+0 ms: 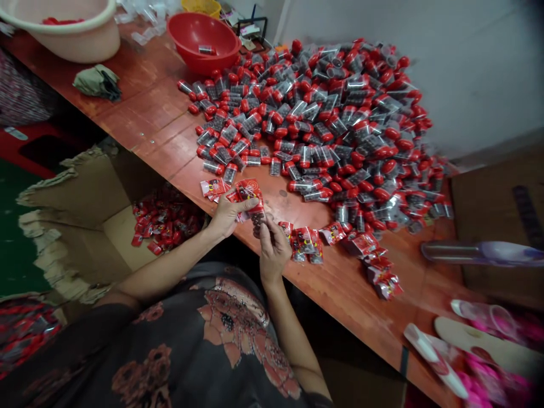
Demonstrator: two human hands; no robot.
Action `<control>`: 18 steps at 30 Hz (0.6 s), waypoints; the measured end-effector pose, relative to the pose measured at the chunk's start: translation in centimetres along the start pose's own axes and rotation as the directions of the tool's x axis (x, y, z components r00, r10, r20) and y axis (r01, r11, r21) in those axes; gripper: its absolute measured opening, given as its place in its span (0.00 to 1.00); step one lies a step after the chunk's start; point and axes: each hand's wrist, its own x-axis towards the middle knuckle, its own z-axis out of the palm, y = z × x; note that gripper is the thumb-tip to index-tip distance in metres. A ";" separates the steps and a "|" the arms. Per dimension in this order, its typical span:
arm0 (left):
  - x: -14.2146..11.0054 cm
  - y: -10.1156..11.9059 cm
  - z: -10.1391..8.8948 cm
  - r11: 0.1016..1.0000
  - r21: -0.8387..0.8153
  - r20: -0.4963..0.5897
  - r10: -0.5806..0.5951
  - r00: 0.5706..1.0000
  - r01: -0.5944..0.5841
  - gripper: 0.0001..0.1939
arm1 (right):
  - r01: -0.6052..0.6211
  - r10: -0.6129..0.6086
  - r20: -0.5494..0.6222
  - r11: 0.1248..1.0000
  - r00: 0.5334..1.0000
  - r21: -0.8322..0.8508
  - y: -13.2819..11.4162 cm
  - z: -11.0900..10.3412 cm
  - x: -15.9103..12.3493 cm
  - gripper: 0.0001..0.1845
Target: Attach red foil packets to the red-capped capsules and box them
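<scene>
Over the table's front edge, my left hand [226, 216] is closed on a red printed packet [250, 195], its thumb lying across the front. Dark contents show through the packet's lower part. My right hand [272, 246] pinches the bottom end of the same packet between thumb and fingers. Beside my left hand lie a few flat red printed packets [213, 187], partly behind the fingers. To the right of my right hand is a group of filled red packets [306, 242]. A large pile of clear tubes with red caps [314, 124] and dark contents spreads behind both hands.
An open cardboard box [80, 195] with many red packets [168, 218] stands below the table [157, 127] at left. A red bowl [204, 39] and a pale basin [72, 39] sit at the back. Pink items [488, 374] and a purple-ended clear tube [484, 252] lie right.
</scene>
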 end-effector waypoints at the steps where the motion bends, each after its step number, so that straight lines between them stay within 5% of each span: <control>1: 0.0 0.0 -0.1 1.000 0.012 0.009 0.001 1.000 -0.001 0.26 | -0.054 0.054 -0.005 0.997 0.999 0.049 -0.3 0.1 0.1 0.17; 6: -0.2 -0.1 -0.2 0.997 0.072 0.046 -0.038 0.998 0.035 0.27 | -0.259 0.269 -0.010 0.936 0.963 0.237 -1.9 0.6 0.4 0.18; 13: -1.0 -0.1 -0.1 0.985 0.127 0.066 -0.126 0.990 0.117 0.19 | -0.175 0.185 -0.023 0.961 0.983 0.215 -1.0 0.5 0.2 0.15; 18: -1.4 -0.3 0.0 0.983 0.140 0.071 -0.130 0.989 0.119 0.17 | -0.295 0.307 0.012 0.899 0.952 0.323 -1.4 0.7 0.0 0.14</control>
